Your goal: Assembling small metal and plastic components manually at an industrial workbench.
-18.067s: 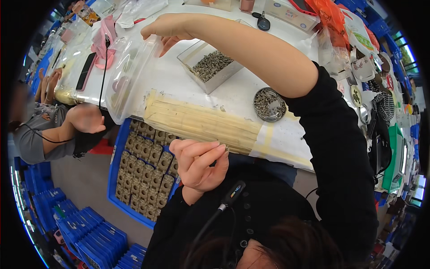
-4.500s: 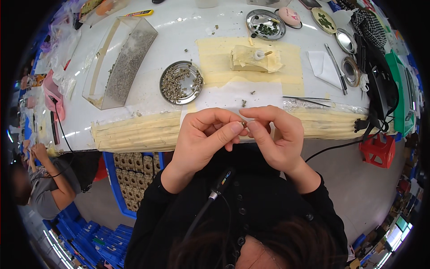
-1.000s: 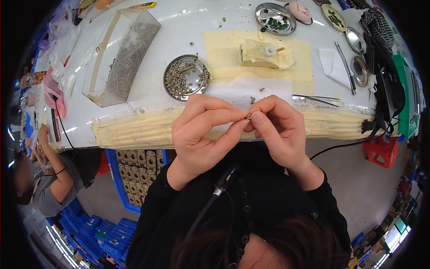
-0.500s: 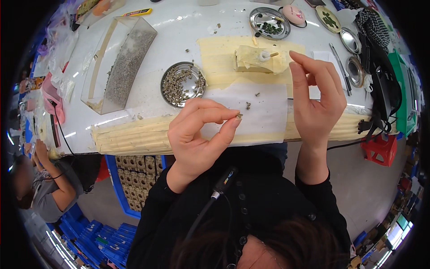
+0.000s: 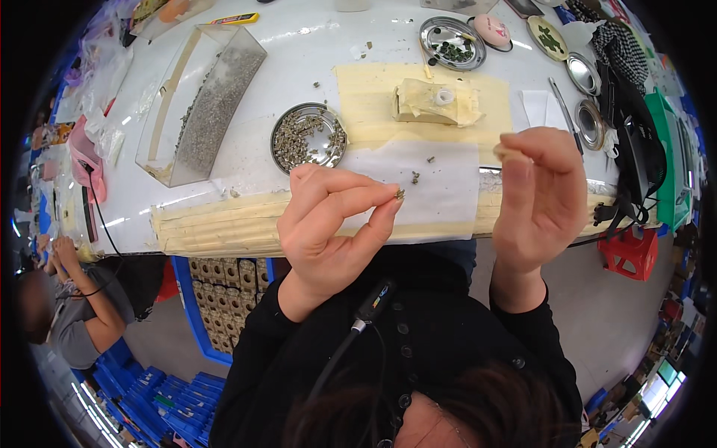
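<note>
Between the thumb and forefinger of my left hand [image 5: 325,228] is a tiny metal part [image 5: 400,194], held over the front of the white paper [image 5: 448,205]. My right hand [image 5: 541,198] is raised to the right of the paper, its thumb and forefinger closed on a small tan stick [image 5: 508,154] that is blurred and mostly hidden. Beyond the hands, a tape-covered block [image 5: 418,112] carries a small white cup [image 5: 444,97]. A few loose metal parts [image 5: 416,178] lie on the paper. Left of it stands a round steel dish [image 5: 323,140] of similar parts.
A clear bin [image 5: 160,123] of small metal parts lies at the left. Farther back are a steel plate [image 5: 455,31] with dark green pieces, a pink round object [image 5: 492,30] and round lids [image 5: 591,123]. A person [image 5: 97,306] works at far left.
The stick has left the white cup and is now in my right hand, which has drawn back toward me. My left hand keeps its pinch almost in place.
</note>
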`<control>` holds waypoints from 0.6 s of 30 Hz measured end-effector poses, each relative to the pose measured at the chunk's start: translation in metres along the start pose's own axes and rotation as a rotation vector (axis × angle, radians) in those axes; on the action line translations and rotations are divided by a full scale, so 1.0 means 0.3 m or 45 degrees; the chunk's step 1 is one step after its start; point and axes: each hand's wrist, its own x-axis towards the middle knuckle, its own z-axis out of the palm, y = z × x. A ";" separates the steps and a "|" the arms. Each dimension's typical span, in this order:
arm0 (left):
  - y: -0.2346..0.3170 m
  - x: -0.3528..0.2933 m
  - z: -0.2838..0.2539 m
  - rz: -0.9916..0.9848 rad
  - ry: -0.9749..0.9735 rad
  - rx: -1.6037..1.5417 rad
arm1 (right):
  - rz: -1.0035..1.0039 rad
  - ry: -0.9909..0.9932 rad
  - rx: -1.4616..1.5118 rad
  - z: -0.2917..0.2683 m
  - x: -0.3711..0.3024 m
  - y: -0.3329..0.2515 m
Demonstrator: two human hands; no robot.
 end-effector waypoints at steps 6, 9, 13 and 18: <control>0.008 0.007 0.014 -0.054 0.042 -0.047 | 0.251 -0.263 0.586 0.042 -0.081 -0.012; 0.013 0.007 0.016 -0.052 0.046 -0.051 | 0.271 -0.286 0.658 0.052 -0.090 -0.011; 0.015 0.004 0.017 -0.043 0.054 -0.043 | 0.251 -0.308 0.656 0.050 -0.092 -0.004; 0.012 0.005 0.019 -0.023 0.052 -0.033 | 0.224 -0.304 0.630 0.050 -0.098 -0.001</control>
